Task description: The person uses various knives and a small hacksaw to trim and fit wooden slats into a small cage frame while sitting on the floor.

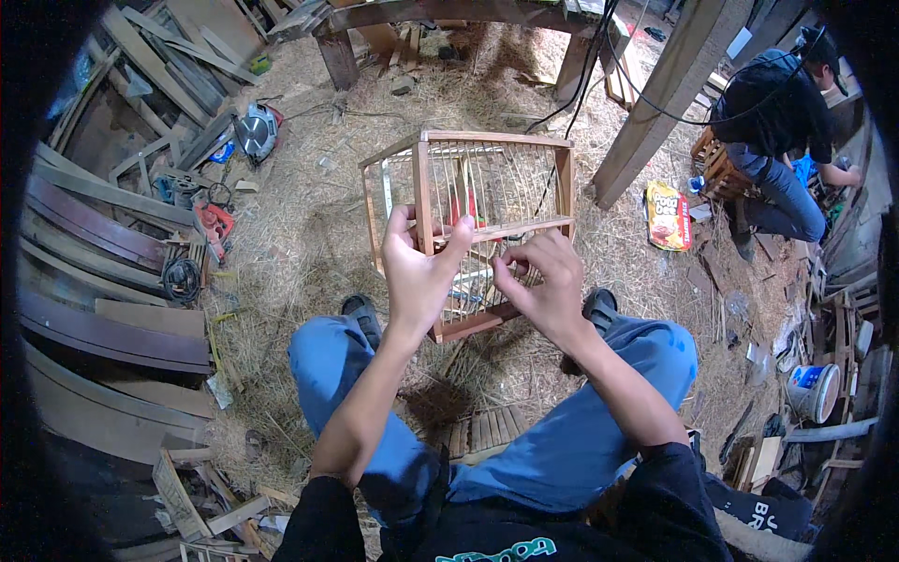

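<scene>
A wooden cage [515,228] is held tilted in the middle. It looks mostly built: its frame is joined and many thin bars [510,183] are in, but what is left I cannot tell. I cannot see inside the white bucket [813,389], right, or the yellow bag [667,215], far right. The left hand [421,276] is clamped on a cage post [421,183]. The right hand's [546,281] thumb and finger bunch by the bars; I cannot tell if they pinch one. A red thing [459,204] shows inside or behind the cage.

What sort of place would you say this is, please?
Probably a woodworking workshop: a circular saw lies on the littered floor, boards line the left side, and the left hand holds a barred wooden frame.
</scene>
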The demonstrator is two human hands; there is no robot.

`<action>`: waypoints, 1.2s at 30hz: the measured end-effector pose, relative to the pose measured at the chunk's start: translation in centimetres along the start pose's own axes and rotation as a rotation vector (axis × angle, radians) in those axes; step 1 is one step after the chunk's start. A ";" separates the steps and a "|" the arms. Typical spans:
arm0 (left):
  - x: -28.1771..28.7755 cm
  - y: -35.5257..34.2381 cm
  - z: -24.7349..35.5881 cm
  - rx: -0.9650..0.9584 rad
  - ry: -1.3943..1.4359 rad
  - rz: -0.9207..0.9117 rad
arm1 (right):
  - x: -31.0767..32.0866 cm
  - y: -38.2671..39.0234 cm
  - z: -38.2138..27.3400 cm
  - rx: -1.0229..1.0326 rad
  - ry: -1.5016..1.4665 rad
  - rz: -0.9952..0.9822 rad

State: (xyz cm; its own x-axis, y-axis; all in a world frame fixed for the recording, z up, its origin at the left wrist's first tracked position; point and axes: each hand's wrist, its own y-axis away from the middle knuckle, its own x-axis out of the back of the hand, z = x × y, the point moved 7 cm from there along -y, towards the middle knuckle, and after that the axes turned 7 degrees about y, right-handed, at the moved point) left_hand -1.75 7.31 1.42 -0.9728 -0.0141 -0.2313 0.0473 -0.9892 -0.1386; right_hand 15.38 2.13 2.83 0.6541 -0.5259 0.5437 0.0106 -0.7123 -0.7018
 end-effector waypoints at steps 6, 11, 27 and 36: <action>0.2 -0.1 -0.4 -0.002 -0.034 0.002 | -0.3 0.1 0.2 0.005 0.016 -0.014; 0.2 0.0 0.1 -0.038 0.004 0.033 | -0.3 -0.3 -0.1 -0.013 -0.032 -0.015; 1.2 -1.1 -0.4 0.223 0.073 -0.025 | 1.4 -0.6 6.7 -0.581 -0.361 -0.121; 0.0 -1.2 -1.7 0.242 -0.076 -0.377 | 2.2 -0.2 6.5 -0.531 -0.317 -0.154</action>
State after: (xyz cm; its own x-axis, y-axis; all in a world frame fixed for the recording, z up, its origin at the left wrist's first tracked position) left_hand -1.45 8.75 -0.04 -0.9263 0.3517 -0.1353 -0.3588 -0.9329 0.0312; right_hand 21.73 4.14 1.10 0.8677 -0.2941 0.4008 -0.2007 -0.9449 -0.2586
